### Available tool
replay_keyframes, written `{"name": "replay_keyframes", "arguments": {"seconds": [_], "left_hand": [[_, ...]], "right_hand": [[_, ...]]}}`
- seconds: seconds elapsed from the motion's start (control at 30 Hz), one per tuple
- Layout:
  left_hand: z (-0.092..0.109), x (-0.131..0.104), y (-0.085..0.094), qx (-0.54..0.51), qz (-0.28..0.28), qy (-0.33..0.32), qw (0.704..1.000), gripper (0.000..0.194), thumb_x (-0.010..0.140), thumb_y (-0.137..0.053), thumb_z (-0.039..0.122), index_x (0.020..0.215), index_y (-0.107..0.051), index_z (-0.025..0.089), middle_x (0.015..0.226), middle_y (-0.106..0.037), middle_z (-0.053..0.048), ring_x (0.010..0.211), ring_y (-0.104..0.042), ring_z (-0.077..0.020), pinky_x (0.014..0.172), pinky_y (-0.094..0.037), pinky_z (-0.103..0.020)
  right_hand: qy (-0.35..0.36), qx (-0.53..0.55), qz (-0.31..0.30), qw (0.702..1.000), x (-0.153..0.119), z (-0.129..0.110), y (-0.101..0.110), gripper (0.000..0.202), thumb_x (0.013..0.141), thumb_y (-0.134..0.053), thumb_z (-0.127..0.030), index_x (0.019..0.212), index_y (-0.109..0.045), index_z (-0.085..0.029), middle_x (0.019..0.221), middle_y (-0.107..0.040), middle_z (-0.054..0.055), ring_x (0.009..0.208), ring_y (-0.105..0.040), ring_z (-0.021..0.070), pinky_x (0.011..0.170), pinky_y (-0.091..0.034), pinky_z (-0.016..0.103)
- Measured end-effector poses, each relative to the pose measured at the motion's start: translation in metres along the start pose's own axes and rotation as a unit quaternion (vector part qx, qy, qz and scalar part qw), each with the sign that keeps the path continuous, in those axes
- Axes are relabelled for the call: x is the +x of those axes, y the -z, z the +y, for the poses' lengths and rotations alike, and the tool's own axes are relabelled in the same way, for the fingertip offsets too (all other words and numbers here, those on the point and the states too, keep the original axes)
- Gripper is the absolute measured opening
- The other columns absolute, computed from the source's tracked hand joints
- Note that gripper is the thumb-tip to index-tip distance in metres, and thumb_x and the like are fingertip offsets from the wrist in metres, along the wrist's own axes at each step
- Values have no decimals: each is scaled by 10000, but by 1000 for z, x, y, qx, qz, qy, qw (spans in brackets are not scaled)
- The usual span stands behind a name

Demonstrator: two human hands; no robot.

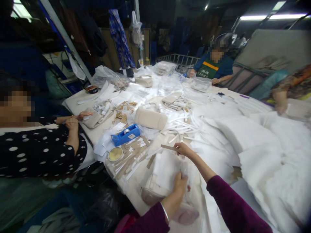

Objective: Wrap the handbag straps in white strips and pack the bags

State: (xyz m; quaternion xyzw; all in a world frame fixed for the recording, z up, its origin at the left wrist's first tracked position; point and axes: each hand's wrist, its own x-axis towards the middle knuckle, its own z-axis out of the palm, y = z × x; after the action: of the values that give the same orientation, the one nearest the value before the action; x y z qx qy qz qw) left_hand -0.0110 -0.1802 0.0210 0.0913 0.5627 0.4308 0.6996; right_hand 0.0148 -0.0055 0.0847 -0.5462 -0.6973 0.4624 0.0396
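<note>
A thin grey-brown strip point(168, 147) is pinched in the fingers of my right hand point(183, 149), held out to the left above the table. My left hand point(179, 186) grips the side of a white handbag point(161, 174) that lies in front of me, partly in clear plastic. The tips of those fingers are partly hidden. Just beyond my hands lie several white tube-like handles point(191, 129) and a beige bag point(150, 118). To the left, more grey-brown strips point(136, 147) are strewn about.
A blue tape dispenser point(125, 135) and a round tub of yellowish stuff point(115, 154) stand left of the bag. White sheeting point(272, 161) is heaped at right. Co-workers sit at the left, far side and right, one with a hand on a beige bag point(93, 119).
</note>
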Motion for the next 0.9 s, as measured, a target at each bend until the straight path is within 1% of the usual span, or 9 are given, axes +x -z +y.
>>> {"name": "replay_keyframes", "arguments": {"seconds": [0.13, 0.23, 0.33, 0.4, 0.5, 0.6, 0.67, 0.73, 0.9], "left_hand": [[3, -2, 0, 71, 22, -68, 995, 121, 733, -592, 227, 831, -533, 190, 599, -486, 27, 427, -421, -82, 395, -327, -212], [7, -7, -3, 102, 9, -91, 991, 129, 759, -567, 265, 843, -529, 175, 601, -507, 29, 417, -423, -82, 409, -345, -221], [11, -14, -4, 111, -8, -117, 987, 162, 769, -563, 296, 858, -527, 166, 614, -524, 26, 432, -435, -83, 430, -361, -226], [13, -17, -4, 113, -18, -120, 986, 174, 768, -571, 309, 854, -523, 166, 618, -528, 26, 440, -441, -84, 444, -368, -231], [15, -18, -2, 97, -24, -105, 989, 211, 750, -613, 332, 847, -506, 178, 633, -543, 23, 452, -460, -87, 464, -377, -241], [14, -17, 1, 72, -18, -93, 993, 338, 704, -676, 385, 881, -468, 186, 681, -579, 16, 468, -494, -92, 478, -394, -246], [13, -15, 2, 63, -9, -90, 994, 407, 684, -693, 413, 906, -435, 190, 697, -592, 17, 463, -500, -89, 478, -403, -246], [12, -14, 2, 52, -4, -91, 995, 436, 677, -700, 417, 917, -415, 192, 694, -599, 19, 453, -498, -86, 475, -408, -246], [13, -16, 1, 35, -15, -87, 995, 468, 622, -748, 440, 870, -468, 158, 665, -605, 1, 453, -508, -91, 463, -405, -251]], "right_hand": [[-41, 144, 1, 989, -36, 34, 5, 92, 692, -536, -118, 626, -512, -177, 372, -472, -53, 363, -356, 76, 430, -258, 196], [-57, 253, -12, 966, -60, 53, 10, 129, 705, -576, -252, 668, -471, -187, 512, -584, -7, 411, -430, 80, 433, -294, 191], [-67, 336, -26, 939, -85, 73, 16, 157, 671, -583, -274, 695, -454, -188, 626, -618, 14, 476, -481, 77, 470, -348, 190], [-80, 370, -19, 926, -102, 91, 20, 161, 649, -586, -260, 710, -454, -190, 567, -557, -28, 423, -394, 53, 439, -292, 180], [-116, 390, 6, 913, -131, 124, 22, 163, 652, -589, -291, 703, -472, -190, 434, -393, -91, 363, -221, 36, 398, -145, 183], [-168, 384, 31, 907, -155, 155, 19, 170, 641, -594, -303, 628, -470, -186, 369, -299, -105, 351, -170, 38, 392, -89, 200], [-199, 375, 38, 905, -162, 167, 12, 173, 614, -605, -277, 580, -464, -184, 351, -294, -100, 346, -168, 38, 387, -85, 206], [-217, 368, 36, 903, -160, 170, 1, 180, 597, -616, -257, 549, -458, -185, 344, -301, -95, 344, -168, 37, 382, -89, 208], [-211, 372, 6, 904, -131, 149, -28, 281, 614, -631, -272, 509, -380, -202, 351, -303, -95, 343, -166, 29, 375, -104, 199]]}}
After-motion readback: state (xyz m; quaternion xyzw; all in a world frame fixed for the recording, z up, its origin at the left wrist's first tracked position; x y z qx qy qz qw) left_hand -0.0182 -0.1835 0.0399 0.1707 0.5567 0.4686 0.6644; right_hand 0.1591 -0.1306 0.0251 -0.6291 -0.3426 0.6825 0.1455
